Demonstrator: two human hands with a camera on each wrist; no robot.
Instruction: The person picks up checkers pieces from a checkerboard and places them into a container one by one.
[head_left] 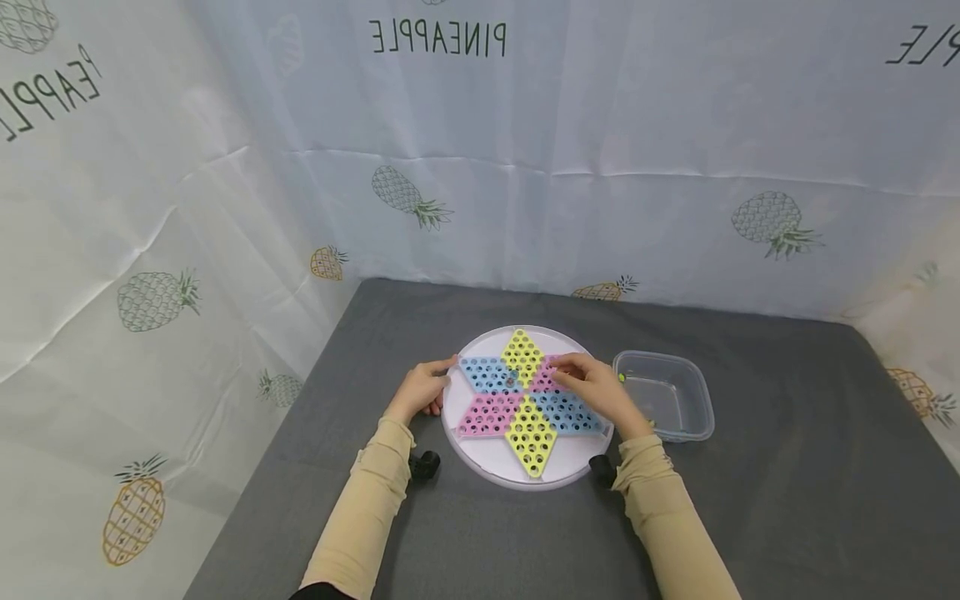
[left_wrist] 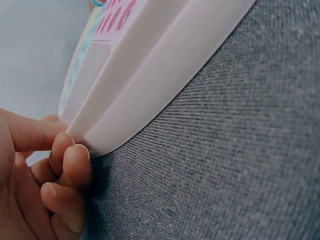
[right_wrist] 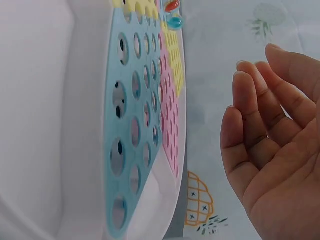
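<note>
A round white Chinese checkers board (head_left: 480,460) with a star of yellow, pink and blue hole panels lies on the table. At its left edge my left hand (head_left: 422,390) holds the rim; in the left wrist view the fingers (left_wrist: 76,162) are curled against the white side. My right hand (head_left: 596,390) is over the pink panel at the upper right, with fingers loosely bent and nothing seen in them. The right wrist view shows a red marble (right_wrist: 171,6) and a blue marble (right_wrist: 175,22) on the board near its middle.
A clear plastic container (head_left: 667,392) stands right of the board, with a small yellow-green piece (head_left: 622,377) at its left side. Dark grey cloth (head_left: 787,500) covers the table. A pineapple-print curtain (head_left: 637,108) hangs behind and to the left.
</note>
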